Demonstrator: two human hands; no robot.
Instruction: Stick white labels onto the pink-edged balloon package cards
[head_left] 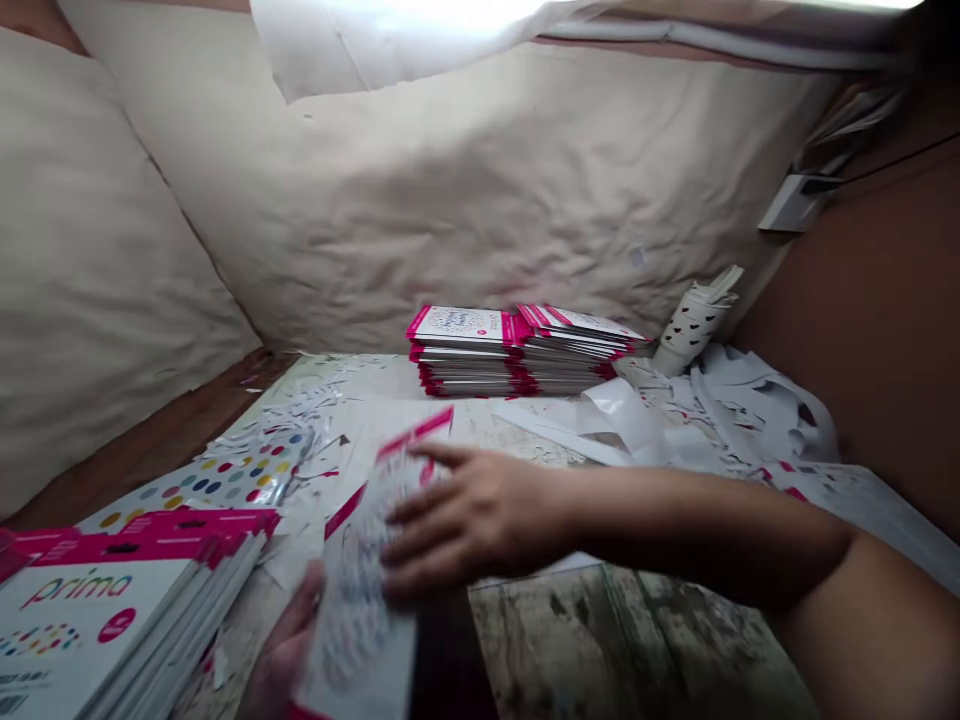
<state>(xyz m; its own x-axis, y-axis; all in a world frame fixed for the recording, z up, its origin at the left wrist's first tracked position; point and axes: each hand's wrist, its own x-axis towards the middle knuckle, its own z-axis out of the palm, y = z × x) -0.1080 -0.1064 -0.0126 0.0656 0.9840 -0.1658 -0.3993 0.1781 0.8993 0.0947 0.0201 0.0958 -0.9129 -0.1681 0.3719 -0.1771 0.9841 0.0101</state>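
Note:
My left hand [281, 645], low in the view and partly cut off, is closed on the left edge of a white-and-pink printed packet [352, 610]. The packet stands tilted and is smeared by motion, so its print is unreadable. Coming in from the right, my right hand [472, 520] lies over the packet's face, fingers stretched out and apart. A second pink top edge [427, 430] shows behind the fingers; whether it belongs to a separate packet I cannot tell.
Upright packets marked "prima" [97, 590] are packed at the lower left. Two stacks of packets [472, 350] stand by the papered wall. A heart-patterned cup [690, 325], paper strips [765, 395], shreds and a dotted sheet [202, 475] lie around the table.

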